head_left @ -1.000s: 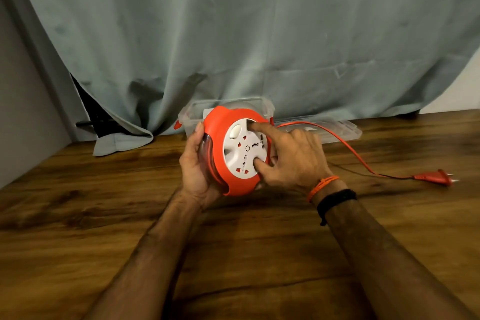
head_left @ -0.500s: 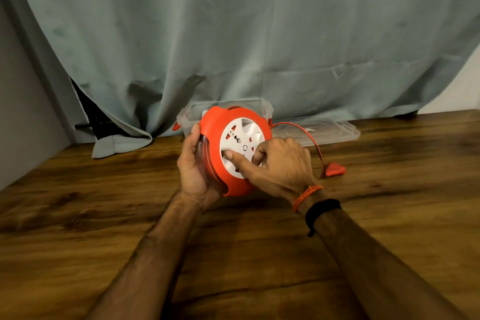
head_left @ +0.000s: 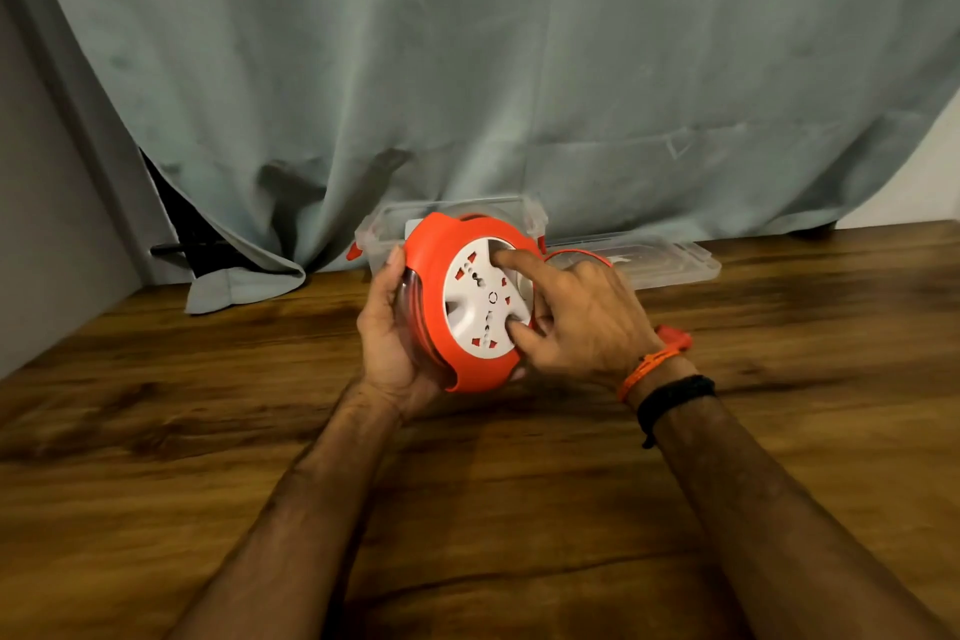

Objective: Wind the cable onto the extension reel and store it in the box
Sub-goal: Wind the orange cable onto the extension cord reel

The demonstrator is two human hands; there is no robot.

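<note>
Over bench (head_left: 467, 494) centre, reel (head_left: 480, 299) held upright: left hand (head_left: 392, 348) grips its 9 o'clock rim; right hand (head_left: 589, 322) at 3 o'clock, finger and thumb hooked into white hub. Just behind right wrist, plug (head_left: 675, 339). At 12 o'clock, box (head_left: 387, 230) and lid (head_left: 675, 261).

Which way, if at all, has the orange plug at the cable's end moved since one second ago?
Yes. The orange plug slid left: once beyond the right end of the clear plastic lid, it now lies in front of it.
</note>
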